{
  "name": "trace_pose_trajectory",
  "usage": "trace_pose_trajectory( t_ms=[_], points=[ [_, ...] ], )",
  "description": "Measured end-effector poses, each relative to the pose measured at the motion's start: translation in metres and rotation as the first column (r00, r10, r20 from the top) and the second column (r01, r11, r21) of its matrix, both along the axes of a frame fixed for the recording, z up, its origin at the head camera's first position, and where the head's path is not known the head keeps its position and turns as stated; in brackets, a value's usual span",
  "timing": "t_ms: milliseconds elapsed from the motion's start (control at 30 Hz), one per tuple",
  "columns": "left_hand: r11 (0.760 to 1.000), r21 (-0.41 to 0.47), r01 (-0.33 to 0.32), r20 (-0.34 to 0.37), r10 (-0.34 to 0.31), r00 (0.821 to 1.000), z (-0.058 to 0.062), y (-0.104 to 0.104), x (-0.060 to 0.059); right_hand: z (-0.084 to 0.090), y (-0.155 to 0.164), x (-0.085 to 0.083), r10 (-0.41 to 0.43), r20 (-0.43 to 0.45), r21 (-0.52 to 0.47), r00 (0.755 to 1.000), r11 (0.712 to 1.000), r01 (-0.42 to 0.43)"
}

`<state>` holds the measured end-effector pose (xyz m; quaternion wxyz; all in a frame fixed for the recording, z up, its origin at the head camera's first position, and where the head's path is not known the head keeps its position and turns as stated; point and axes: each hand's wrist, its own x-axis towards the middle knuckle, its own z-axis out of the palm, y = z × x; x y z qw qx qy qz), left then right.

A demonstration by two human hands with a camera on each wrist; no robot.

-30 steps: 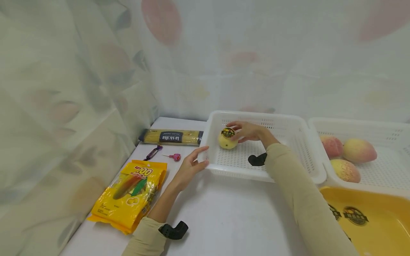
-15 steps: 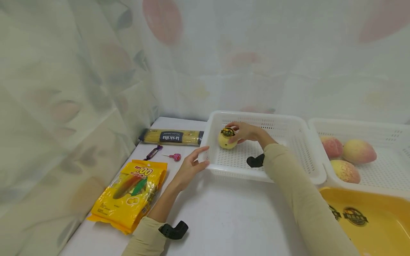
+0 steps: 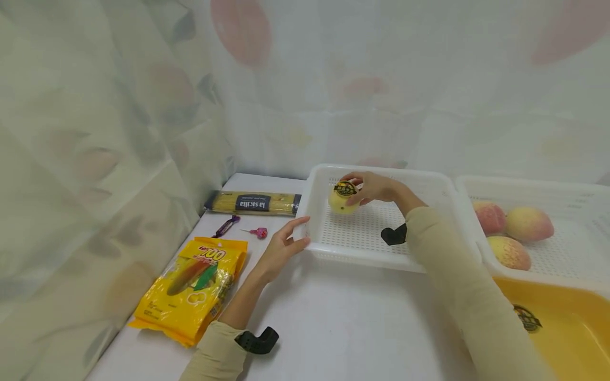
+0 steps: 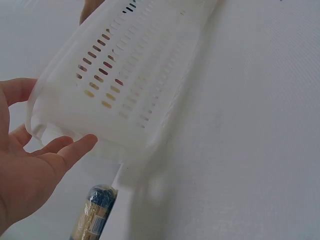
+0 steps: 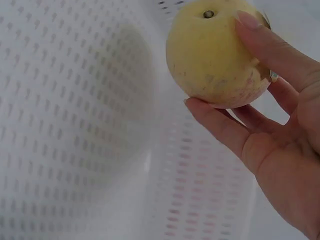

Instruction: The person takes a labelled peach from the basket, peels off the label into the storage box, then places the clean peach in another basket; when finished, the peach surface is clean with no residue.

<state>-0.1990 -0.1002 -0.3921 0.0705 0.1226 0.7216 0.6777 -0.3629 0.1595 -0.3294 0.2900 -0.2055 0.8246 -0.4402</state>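
Note:
My right hand [image 3: 374, 188] grips a round yellow fruit [image 3: 343, 198] with a black-and-gold sticker and holds it a little above the floor of a white perforated basket [image 3: 362, 256]. In the right wrist view the fingers [image 5: 225, 125] and thumb curl round the fruit [image 5: 215, 55], whose stem end faces up, with the basket wall [image 5: 75, 125] behind. My left hand [image 3: 285, 242] rests against the basket's near left corner, thumb on top and straight fingers [image 4: 75, 146] on the side wall [image 4: 130, 85].
To the right, a second white basket [image 3: 524, 182] holds three pink-yellow fruits [image 3: 526, 224]; a yellow tub [image 3: 572, 328] sits in front of it. Left of the basket lie a yellow snack bag [image 3: 193, 286], a spaghetti pack [image 3: 252, 202], a purple sweet [image 3: 226, 226] and a pink lollipop [image 3: 259, 232]. Curtains close off the left and back.
My right hand has lifted the yellow fruit slightly up and to the right off the basket floor. The left hand stays at the basket corner.

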Motion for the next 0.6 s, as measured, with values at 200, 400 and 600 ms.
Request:
trace_pose_trajectory(
  t_ms=[200, 400, 600],
  points=[
    [1.0, 0.006, -0.005, 0.005, 0.005, 1.0, 0.0, -0.002, -0.002, 0.038, 0.016, 0.016, 0.064, -0.102, -0.059, 0.993, 0.996, -0.07],
    [1.0, -0.001, -0.006, 0.011, 0.006, 1.0, 0.0, -0.004, -0.002, 0.071, 0.031, 0.058, 0.184, -0.244, -0.124, 0.952, 0.968, -0.218],
    [1.0, -0.007, -0.021, 0.013, 0.021, 1.0, 0.001, -0.009, -0.003, 0.081, 0.041, 0.116, 0.262, -0.29, -0.167, 0.92, 0.933, -0.318]
  ],
)
